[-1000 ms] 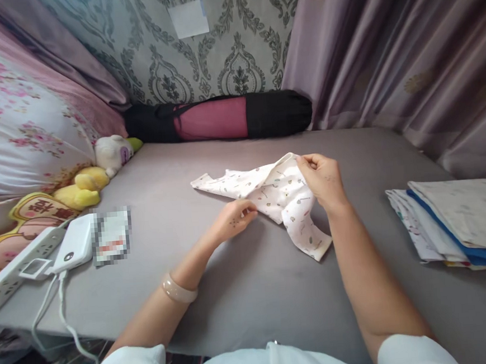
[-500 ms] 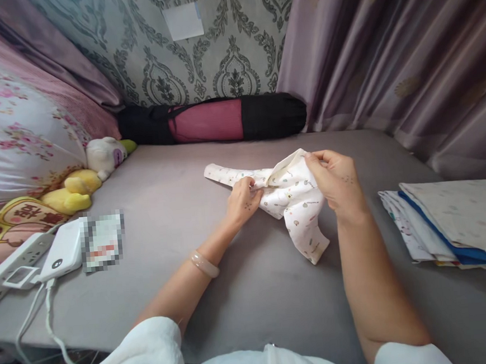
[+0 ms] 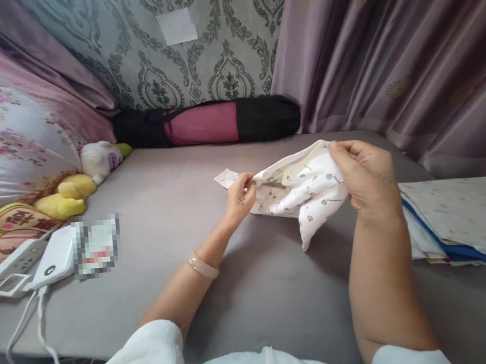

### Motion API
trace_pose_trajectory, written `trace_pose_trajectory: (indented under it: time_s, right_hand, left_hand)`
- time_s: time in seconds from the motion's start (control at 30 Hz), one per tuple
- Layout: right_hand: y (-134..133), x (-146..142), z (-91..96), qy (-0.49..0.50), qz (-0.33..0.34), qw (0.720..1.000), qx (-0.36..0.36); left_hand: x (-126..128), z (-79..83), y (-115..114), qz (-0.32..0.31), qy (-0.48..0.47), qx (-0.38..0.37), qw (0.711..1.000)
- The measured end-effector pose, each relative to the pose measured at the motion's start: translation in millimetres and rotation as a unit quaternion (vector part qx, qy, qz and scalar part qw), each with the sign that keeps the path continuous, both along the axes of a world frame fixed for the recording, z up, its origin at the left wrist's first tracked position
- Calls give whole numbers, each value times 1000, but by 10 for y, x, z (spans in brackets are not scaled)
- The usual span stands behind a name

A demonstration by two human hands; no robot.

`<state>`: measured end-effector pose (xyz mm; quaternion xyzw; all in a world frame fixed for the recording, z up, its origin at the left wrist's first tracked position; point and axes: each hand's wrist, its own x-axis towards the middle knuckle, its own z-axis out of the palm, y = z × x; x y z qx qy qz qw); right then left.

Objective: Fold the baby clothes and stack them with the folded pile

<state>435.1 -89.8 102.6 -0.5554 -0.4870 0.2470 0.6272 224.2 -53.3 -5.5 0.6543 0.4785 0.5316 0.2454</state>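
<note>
The baby top (image 3: 311, 193) is not folded yet; my left grip (image 3: 238, 200) pinches its sleeve (image 3: 228, 177), my right grip (image 3: 366, 175) pinches its top edge (image 3: 304, 156).

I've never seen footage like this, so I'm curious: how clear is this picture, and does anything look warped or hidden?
In the head view, light is soft, with only mild shadow under the white printed cloth; the wide lens bends the purple curtains near the edge; a pixelated patch hides one item; the hands look fairly sharp.
</note>
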Motion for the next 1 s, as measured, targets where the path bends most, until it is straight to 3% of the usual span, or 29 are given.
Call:
trace_pose_trajectory:
  time_s: [0.3,0.57,0.77,1.0]
  right_hand:
    - [59,113,-42,35,21,998,-53]
    - [-49,-23,33,-35,132,987,-83]
    - [-186,-92,288,-131,247,956,-87]
    - [-300,-18,786,-264,331,903,-74]
  left_hand:
    - [-366,416,-242,-36,17,16,999]
    - [-818,817,-409,2,46,86,995]
    - [-1068,1193,-635,15,29,81,996]
    - [-1298,1796,-837,-13,53,41,998]
